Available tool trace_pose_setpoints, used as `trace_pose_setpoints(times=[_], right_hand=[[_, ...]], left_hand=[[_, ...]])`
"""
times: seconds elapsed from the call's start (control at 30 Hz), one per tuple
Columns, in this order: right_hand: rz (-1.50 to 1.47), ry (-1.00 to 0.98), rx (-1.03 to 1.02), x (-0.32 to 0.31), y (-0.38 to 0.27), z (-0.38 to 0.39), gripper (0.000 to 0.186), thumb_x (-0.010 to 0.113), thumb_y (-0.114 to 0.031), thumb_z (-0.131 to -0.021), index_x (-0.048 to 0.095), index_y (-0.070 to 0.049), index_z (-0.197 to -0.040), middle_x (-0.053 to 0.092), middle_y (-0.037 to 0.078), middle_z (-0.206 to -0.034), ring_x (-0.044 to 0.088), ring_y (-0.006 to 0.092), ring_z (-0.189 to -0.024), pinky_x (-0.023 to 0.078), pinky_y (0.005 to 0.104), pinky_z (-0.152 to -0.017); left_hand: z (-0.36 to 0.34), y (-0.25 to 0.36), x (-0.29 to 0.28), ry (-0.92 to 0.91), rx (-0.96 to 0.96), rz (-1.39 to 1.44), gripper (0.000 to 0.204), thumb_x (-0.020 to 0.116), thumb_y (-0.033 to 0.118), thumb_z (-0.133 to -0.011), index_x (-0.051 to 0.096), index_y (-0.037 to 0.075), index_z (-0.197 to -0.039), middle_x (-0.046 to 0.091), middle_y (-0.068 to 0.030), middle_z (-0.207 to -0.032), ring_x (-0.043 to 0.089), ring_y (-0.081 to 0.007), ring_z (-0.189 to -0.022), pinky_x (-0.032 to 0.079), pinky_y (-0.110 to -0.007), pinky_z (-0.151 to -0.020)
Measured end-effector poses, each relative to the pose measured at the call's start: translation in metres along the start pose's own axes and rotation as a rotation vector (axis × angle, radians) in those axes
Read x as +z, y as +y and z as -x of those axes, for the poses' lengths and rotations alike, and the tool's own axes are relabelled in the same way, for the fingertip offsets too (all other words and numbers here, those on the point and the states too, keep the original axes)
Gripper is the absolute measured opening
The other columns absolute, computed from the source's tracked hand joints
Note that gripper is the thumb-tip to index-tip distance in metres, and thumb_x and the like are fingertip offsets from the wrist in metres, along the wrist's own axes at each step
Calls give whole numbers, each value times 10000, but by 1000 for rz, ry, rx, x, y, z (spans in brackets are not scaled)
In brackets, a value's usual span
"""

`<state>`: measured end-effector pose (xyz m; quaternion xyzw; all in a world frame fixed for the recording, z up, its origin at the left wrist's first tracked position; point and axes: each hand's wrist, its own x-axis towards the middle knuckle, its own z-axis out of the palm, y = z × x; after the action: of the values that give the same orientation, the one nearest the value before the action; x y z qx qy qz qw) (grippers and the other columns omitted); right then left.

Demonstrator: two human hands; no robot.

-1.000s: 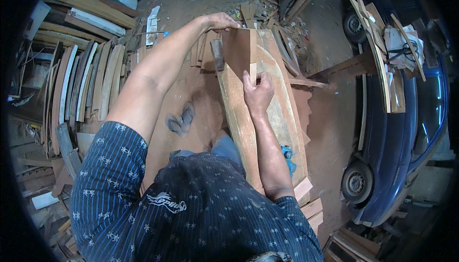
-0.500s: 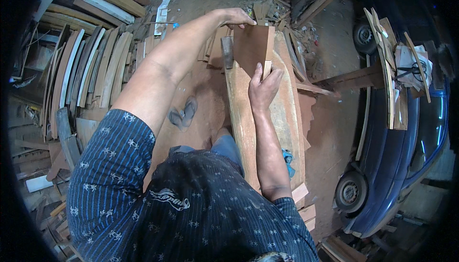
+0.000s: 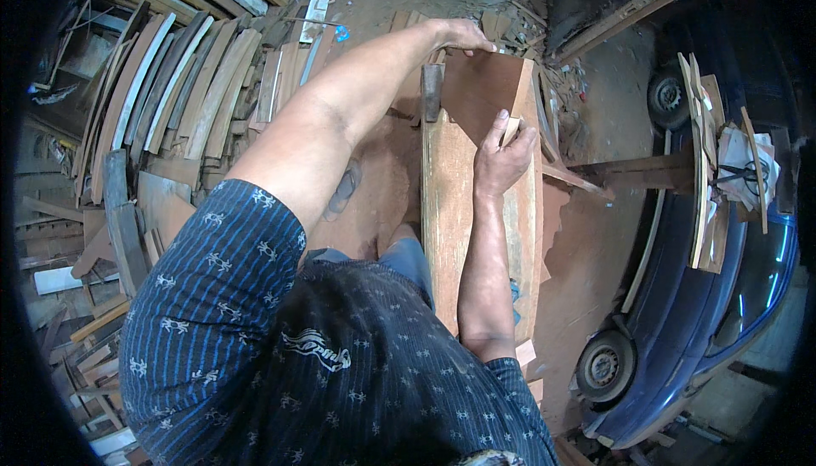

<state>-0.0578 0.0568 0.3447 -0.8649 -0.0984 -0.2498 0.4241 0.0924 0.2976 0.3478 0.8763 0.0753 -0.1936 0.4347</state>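
Observation:
A brown wooden panel piece [image 3: 483, 85] with a pale edge strip along its right side is held tilted over the far end of a long wooden workbench [image 3: 448, 211]. At its far edge, my left hand [image 3: 463, 35] is closed on the panel, some of its fingers hidden behind it. My right hand [image 3: 503, 158] grips the near right corner, thumb up against the pale strip. Left of the panel, a dark wood block [image 3: 431, 92] stands at the bench's side. Partly hidden by my right forearm, a blue object [image 3: 514, 290] lies on the bench.
Stacked planks [image 3: 183, 83] fill the left side. A sandal [image 3: 342, 190] lies on the floor left of the bench. Boards with papers on them [image 3: 748, 164] stand at the right, before a blue car [image 3: 663, 296]. Wood scraps [image 3: 557, 96] lie beyond the bench.
The panel has been turned and tilted a little, with both hands still on it. The whole view has shifted, so the bench sits further right in the picture.

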Motion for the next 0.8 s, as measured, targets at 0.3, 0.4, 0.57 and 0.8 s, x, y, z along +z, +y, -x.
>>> trace_pose_setpoints(times=[0.3,0.4,0.57,0.8], right_hand=[[-13,-33,48,-3,-6,-5,382,673,-347,-989,588,26,-967,602,183,-886,608,343,-817,467,466,-744],[-30,-9,18,1,-4,-6,384,685,-346,-980,591,25,-954,601,177,-871,606,333,-802,466,461,-736],[-50,-1,46,-1,-6,-7,392,699,-348,-968,594,29,-943,601,175,-849,602,327,-781,470,456,-735],[-46,82,-17,7,-4,-8,414,710,-360,-962,594,36,-930,593,171,-837,586,315,-757,467,452,-711]], left_hand=[[12,9,-3,11,-7,3,767,677,669,-889,606,132,-1432,662,-183,-1324,621,-320,-1254,461,-521,-1098],[11,7,-1,26,-18,20,743,664,659,-901,601,152,-1442,652,-175,-1347,615,-307,-1268,472,-521,-1084],[8,5,1,14,-36,62,707,655,626,-916,603,152,-1440,644,-138,-1375,633,-261,-1232,524,-481,-1000],[0,0,2,22,-42,45,658,617,592,-948,595,166,-1448,588,-53,-1475,640,-234,-1216,551,-510,-942]])
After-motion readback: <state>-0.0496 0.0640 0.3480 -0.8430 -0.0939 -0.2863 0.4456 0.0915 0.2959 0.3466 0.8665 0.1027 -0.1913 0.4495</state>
